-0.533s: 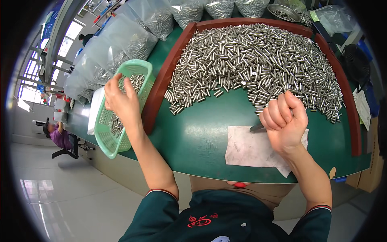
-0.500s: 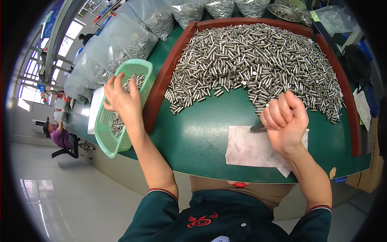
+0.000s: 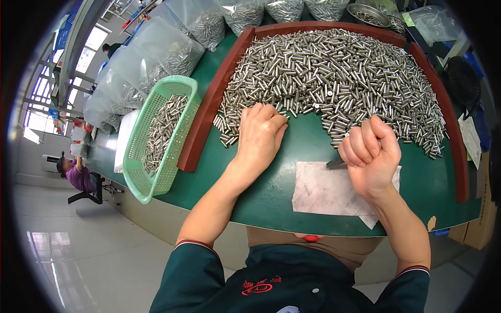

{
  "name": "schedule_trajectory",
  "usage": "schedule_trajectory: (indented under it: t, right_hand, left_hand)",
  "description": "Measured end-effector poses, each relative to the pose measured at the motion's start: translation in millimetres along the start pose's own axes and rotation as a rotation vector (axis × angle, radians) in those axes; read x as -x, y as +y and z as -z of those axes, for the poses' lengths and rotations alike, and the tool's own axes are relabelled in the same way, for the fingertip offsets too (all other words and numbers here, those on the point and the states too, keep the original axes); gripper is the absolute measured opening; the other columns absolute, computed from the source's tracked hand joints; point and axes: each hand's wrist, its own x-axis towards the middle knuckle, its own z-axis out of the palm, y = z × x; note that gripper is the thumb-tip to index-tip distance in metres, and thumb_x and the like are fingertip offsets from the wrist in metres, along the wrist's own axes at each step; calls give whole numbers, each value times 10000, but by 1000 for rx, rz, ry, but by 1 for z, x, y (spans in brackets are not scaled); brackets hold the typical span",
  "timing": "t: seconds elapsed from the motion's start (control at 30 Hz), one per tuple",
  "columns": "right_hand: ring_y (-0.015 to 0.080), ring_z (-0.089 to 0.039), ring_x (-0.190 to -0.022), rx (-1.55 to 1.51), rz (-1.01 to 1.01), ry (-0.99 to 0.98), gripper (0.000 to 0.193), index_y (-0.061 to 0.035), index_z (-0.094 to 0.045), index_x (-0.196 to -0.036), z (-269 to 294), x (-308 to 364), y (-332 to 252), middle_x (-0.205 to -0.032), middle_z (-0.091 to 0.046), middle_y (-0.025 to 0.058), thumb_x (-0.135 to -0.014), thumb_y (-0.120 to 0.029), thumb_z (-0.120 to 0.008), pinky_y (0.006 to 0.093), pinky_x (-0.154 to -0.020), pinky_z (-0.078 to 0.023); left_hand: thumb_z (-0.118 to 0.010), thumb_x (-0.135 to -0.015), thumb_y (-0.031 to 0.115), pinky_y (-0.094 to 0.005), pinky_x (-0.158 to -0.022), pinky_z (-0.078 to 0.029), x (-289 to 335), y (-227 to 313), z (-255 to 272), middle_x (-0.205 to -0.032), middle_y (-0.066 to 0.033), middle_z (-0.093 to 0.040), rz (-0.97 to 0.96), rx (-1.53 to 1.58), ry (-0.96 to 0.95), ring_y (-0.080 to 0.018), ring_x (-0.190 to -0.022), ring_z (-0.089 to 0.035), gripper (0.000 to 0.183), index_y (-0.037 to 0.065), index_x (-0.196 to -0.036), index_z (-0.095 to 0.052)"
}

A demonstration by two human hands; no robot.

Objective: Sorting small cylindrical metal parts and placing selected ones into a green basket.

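A wide heap of short, shiny metal pins (image 3: 334,73) covers the green tabletop (image 3: 250,180) inside a dark red wooden frame. At the heap's lower left edge is my left hand (image 3: 259,134), back up, with its fingers curled together among the pins; what lies under the fingertips is hidden. My right hand (image 3: 371,155) is closed in a fist above a smudged white sheet (image 3: 321,190). From its left side juts the end of a flat grey tool (image 3: 335,163); the rest is hidden in the fist. The light green plastic basket (image 3: 136,180) on the left holds many pins.
Clear bags of pins (image 3: 180,55) line the back and left. The red frame's left rail (image 3: 190,154) separates basket and heap. A round metal dish (image 3: 369,14) stands at the back right, a black fan (image 3: 462,86) at the right. Far left, a person (image 3: 78,175) sits.
My left hand has moved right from above the basket to the heap's edge, its spread fingers now curled together. The right fist has hardly moved.
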Motion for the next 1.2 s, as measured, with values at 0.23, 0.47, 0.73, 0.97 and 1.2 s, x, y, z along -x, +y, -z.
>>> schedule_trajectory:
  t: [0.23, 0.47, 0.73, 0.97, 1.2]
  right_hand:
    - [78, -138, -372, -9, 5, 2, 400, -140, -238, -477, -1, 0, -1, -395, -215, -27, -861, -221, -317, 239, -379, -147]
    - [77, -141, -374, 10, 0, 25, 400, -141, -235, -473, -1, -1, -2, -391, -220, -24, -856, -222, -317, 238, -379, -147]
    - [79, -142, -374, 9, 0, 20, 401, -141, -236, -470, -3, 0, -3, -392, -217, -25, -853, -226, -323, 240, -380, -149]
    - [78, -143, -375, 22, -3, 47, 401, -141, -235, -467, -4, 1, -2, -392, -216, -26, -848, -227, -331, 241, -382, -146]
    - [75, -150, -381, -6, 1, 33, 411, -138, -229, -467, -1, 0, -3, -398, -214, -26, -859, -215, -329, 239, -384, -145]
  left_hand:
    - [-671, -621, 41, -344, -598, -361, -1, -5, 5, -594, -68, -514, 53, 19, -55, -231, -601, -482, 119, 26, -624, -554]
    - [-642, -655, 30, -337, -570, -402, -4, -13, 18, -635, -95, -528, 132, 53, 8, -234, -609, -507, 87, 0, -683, -565]
    - [-653, -657, 47, -327, -571, -401, -2, -1, 4, -629, -78, -521, 22, 116, -67, -218, -617, -494, 122, 3, -751, -589]
    - [-627, -645, 55, -371, -583, -408, 1, 3, 6, -650, -105, -508, 22, 103, -132, -267, -647, -499, 105, 15, -668, -532]
    - [-565, -626, -12, -350, -561, -431, 1, 12, 18, -639, -95, -520, -17, 50, -96, -249, -633, -520, 58, 15, -671, -539]
